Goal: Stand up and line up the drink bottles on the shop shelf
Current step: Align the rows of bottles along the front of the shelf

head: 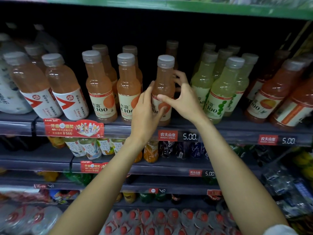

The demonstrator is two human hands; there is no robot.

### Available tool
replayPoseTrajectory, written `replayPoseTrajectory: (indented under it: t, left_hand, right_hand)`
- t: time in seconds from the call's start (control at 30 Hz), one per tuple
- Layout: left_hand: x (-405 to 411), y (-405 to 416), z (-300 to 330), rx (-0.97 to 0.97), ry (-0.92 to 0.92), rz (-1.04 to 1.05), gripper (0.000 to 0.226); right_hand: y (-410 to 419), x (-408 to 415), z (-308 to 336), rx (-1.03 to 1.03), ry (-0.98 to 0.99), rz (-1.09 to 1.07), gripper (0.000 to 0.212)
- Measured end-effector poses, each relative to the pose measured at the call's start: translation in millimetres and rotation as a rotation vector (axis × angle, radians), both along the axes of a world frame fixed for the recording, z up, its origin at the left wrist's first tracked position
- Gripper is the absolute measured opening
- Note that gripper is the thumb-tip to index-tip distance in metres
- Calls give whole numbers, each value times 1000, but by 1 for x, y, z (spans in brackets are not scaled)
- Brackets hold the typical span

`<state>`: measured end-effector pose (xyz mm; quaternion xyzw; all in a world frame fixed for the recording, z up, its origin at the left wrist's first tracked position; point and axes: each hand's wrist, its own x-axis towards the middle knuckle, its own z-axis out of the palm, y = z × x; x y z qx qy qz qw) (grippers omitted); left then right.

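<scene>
An orange C100 drink bottle (164, 78) with a grey cap stands upright at the front edge of the shelf (220, 131). My left hand (145, 112) wraps its lower left side over the label. My right hand (183, 97) holds its right side, thumb across the front and fingers curled behind. Two more orange C100 bottles (100, 87) (127, 87) stand upright in a row to its left, with others behind them.
Pale green C100 bottles (221, 89) stand close on the right, reddish ones (274, 92) further right. White-labelled orange bottles (64, 87) stand on the left. Price tags run along the shelf edge. Lower shelves hold tea bottles, dark bottles and red-capped water packs.
</scene>
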<state>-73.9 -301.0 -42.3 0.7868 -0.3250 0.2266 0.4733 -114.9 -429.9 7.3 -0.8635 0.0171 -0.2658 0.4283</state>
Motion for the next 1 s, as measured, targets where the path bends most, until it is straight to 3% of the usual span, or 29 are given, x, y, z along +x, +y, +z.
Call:
replayPoseTrajectory:
  t: [0.27, 0.4, 0.47, 0.57, 0.7, 0.83, 1.0]
  left_hand:
    - [-2, 14, 18, -61, -186, 142, 46]
    - [4, 8, 40, -16, -177, 128, 56]
    - [5, 2, 42, 45, -169, 93, 67]
    - [5, -2, 38, 107, -172, 93, 76]
    - [7, 0, 38, 84, -148, 130, 87]
    - [6, 8, 35, 64, -159, 189, 88]
    - [3, 18, 29, 58, -177, 226, 84]
  right_hand:
    - [1, 6, -3, -39, -4, 22, 74]
    - [-14, 3, -5, 31, 18, 130, 52]
    - [-26, 2, -9, 74, -57, 58, 42]
    - [-33, 16, -10, -207, -84, -138, 53]
    - [-32, 55, -5, -514, 159, -234, 63]
    - [-38, 81, -4, -581, 182, -253, 51]
    - [-44, 109, -2, -558, 209, -237, 75]
